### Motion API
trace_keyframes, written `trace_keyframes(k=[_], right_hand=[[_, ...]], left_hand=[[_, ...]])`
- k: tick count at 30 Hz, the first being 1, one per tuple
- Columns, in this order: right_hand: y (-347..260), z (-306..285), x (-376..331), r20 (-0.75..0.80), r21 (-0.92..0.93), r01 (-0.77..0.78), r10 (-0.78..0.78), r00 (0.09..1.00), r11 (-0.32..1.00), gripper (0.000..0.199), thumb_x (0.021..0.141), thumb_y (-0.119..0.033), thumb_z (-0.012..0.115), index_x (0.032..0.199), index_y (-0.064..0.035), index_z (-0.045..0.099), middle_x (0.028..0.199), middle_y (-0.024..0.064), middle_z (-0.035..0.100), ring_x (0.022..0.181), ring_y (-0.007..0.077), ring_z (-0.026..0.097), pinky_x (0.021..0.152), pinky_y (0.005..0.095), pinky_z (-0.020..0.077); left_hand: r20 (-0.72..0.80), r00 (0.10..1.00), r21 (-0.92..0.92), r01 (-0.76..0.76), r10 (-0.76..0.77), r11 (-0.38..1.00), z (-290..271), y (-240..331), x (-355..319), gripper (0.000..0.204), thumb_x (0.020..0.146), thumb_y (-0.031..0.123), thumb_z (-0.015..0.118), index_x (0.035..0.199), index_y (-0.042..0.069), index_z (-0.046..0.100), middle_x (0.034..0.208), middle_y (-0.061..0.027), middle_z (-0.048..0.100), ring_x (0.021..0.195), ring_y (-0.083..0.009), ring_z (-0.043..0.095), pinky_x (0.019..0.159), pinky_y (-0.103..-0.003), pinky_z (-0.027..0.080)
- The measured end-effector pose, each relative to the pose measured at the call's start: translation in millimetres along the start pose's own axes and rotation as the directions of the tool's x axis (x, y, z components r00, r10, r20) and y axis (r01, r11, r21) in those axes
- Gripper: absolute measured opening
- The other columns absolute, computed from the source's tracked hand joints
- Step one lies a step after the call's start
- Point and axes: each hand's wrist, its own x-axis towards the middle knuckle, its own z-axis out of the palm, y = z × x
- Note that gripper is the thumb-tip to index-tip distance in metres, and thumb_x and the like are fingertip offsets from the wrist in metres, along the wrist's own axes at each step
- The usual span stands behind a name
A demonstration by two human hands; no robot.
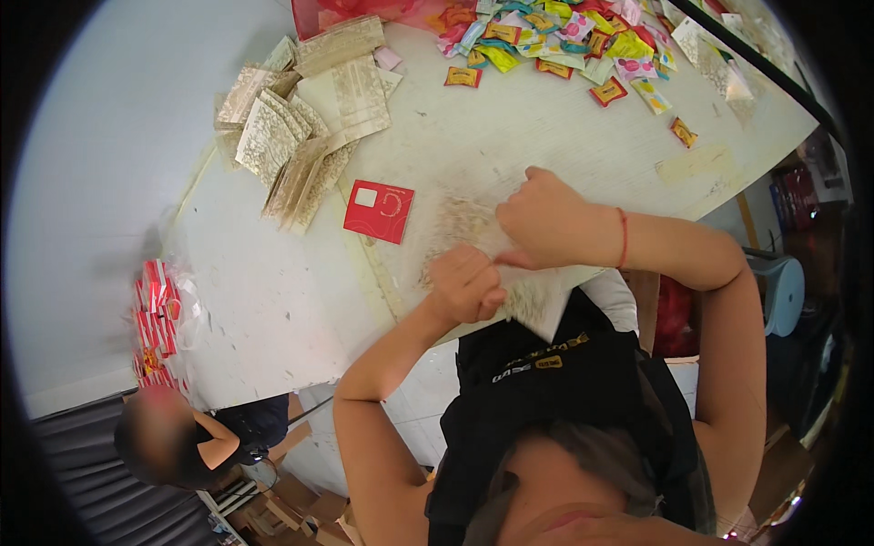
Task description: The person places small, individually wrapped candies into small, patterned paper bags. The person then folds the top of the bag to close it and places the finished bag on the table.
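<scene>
1. The left hand is curling its fingers closed around the lower edge of a patterned cream paper sheet.
2. The right hand is pinching the same sheet from above, fingers shut on it, a red cord sitting at the wrist.
3. The sheet is lying flat at the near edge of the white bench.
4. A red card is lying just beside it.
5. Folded cream paper bags are piling up farther off, and wrapped sweets are spreading along the far side.
</scene>
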Motion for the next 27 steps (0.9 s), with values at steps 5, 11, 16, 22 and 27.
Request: trace_keyframes(k=[5, 11, 16, 22, 27], right_hand=[[-9, 24, 10, -0.076, -0.026, 0.023, -0.025, 0.997, 0.999, 0.039, 0.073, -0.043, 0.069, 0.067, -0.0048, 0.064, 0.063, 0.0128, 0.062, 0.053, 0.0239, 0.059, 0.057, 0.0361, 0.0423], [-14, 5, 0, -0.192, -0.012, -0.046, 0.043, 0.980, 0.999, 0.028, 0.073, -0.029, 0.067, 0.071, -0.0023, 0.061, 0.059, 0.0130, 0.062, 0.052, 0.0247, 0.061, 0.050, 0.0368, 0.0442], [17, 10, -9, -0.409, 0.092, -0.131, 0.157, 0.899, 0.987, 0.022, 0.076, -0.022, 0.066, 0.071, -0.0029, 0.057, 0.058, 0.0118, 0.061, 0.055, 0.0294, 0.063, 0.054, 0.0398, 0.0486], [23, 10, -15, -0.463, 0.149, -0.040, 0.106, 0.880, 0.988, 0.021, 0.079, -0.025, 0.068, 0.078, -0.0054, 0.059, 0.064, 0.0087, 0.064, 0.061, 0.0304, 0.064, 0.058, 0.0398, 0.0506], [76, 2, -36, -0.626, 0.505, 0.147, 0.244, 0.741, 0.851, 0.020, 0.081, -0.009, 0.068, 0.101, -0.0075, 0.065, 0.100, 0.0127, 0.067, 0.092, 0.0310, 0.065, 0.081, 0.0386, 0.0519]], left_hand=[[0.049, 0.997, 0.052, -0.067, 0.064, 0.996, 0, 12, 15, 0.044, 0.095, 0.031, 0.055, 0.060, 0.007, 0.044, 0.061, -0.0060, 0.048, 0.052, -0.0222, 0.047, 0.045, -0.033, 0.035], [0.049, 0.999, 0.180, -0.012, 0.003, 0.984, -6, 8, 21, 0.041, 0.093, 0.029, 0.058, 0.059, 0.009, 0.045, 0.060, -0.0051, 0.047, 0.052, -0.0217, 0.046, 0.048, -0.032, 0.034], [0.096, 0.987, 0.300, 0.091, -0.125, 0.949, -17, 3, 40, 0.026, 0.085, 0.016, 0.066, 0.063, 0.011, 0.053, 0.058, -0.0033, 0.048, 0.052, -0.0222, 0.049, 0.052, -0.033, 0.033], [0.490, 0.707, 0.360, 0.369, -0.510, 0.857, -45, 12, 75, 0.037, 0.075, 0.020, 0.077, 0.107, 0.009, 0.060, 0.085, -0.0084, 0.068, 0.070, -0.0282, 0.065, 0.059, -0.039, 0.047], [0.596, 0.593, 0.398, 0.368, -0.542, 0.840, -47, 9, 84, 0.064, 0.074, 0.032, 0.080, 0.127, 0.009, 0.053, 0.093, -0.0122, 0.069, 0.067, -0.0228, 0.067, 0.061, -0.040, 0.050]])
